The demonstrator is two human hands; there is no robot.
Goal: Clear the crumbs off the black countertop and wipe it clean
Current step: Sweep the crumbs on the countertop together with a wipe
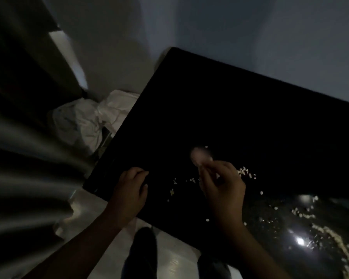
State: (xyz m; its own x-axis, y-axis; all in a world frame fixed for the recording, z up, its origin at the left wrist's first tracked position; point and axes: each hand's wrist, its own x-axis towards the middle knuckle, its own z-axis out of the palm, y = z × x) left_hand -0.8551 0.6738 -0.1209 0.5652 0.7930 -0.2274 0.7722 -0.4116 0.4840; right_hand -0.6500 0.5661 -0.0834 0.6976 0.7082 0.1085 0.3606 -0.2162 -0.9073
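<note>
Pale crumbs (245, 173) lie scattered across the near half of a black bench (220, 107) in a dim room, with a thicker trail of them towards the bench's near right corner, where light glints off the surface. A person's right hand (222, 188) hovers among the crumbs, its fingers (210, 172) curled and pinched round a pale object (199, 158) that is too blurred to identify. The left hand (129, 188) rests on the bench near its left edge, well apart from the right, fingers loosely bent and holding nothing that can be seen. Beside the bench's left side, a crumpled white bag (93, 121) sits on the floor (175, 264) against a grey wall (250, 37). Folds of a curtain (18, 158) fill the left of the view, and the person's dark-clad leg (143, 254) shows below the bench edge.
</note>
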